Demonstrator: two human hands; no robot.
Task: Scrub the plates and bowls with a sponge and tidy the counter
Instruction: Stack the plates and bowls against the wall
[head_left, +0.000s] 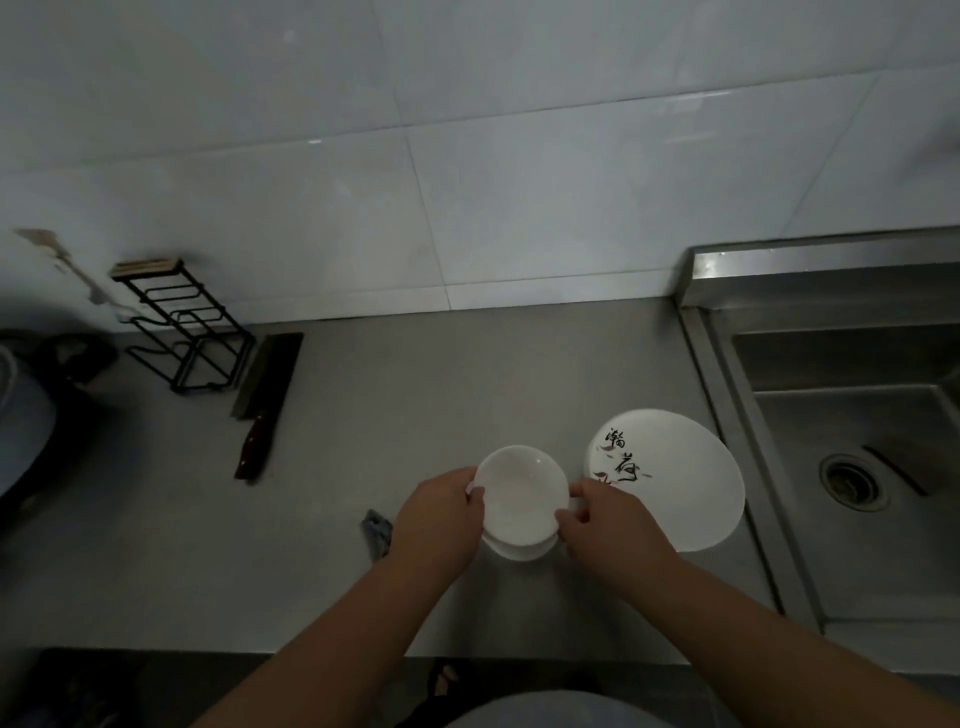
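A small white bowl (522, 491) sits on top of a stack of white bowls on the grey counter (415, 395). My left hand (441, 519) grips its left rim and my right hand (608, 525) grips its right rim. A large white plate (675, 483) with black brush lettering lies flat just right of the bowls, partly under my right hand. A dark crumpled cloth or sponge (376, 532) lies on the counter behind my left hand, mostly hidden.
A steel sink (857, 415) with a drain (852, 480) lies at the right. A cleaver (265, 400) and a black wire rack (182, 327) stand at the back left. A dark appliance (31, 405) is at the far left. Tiled wall behind.
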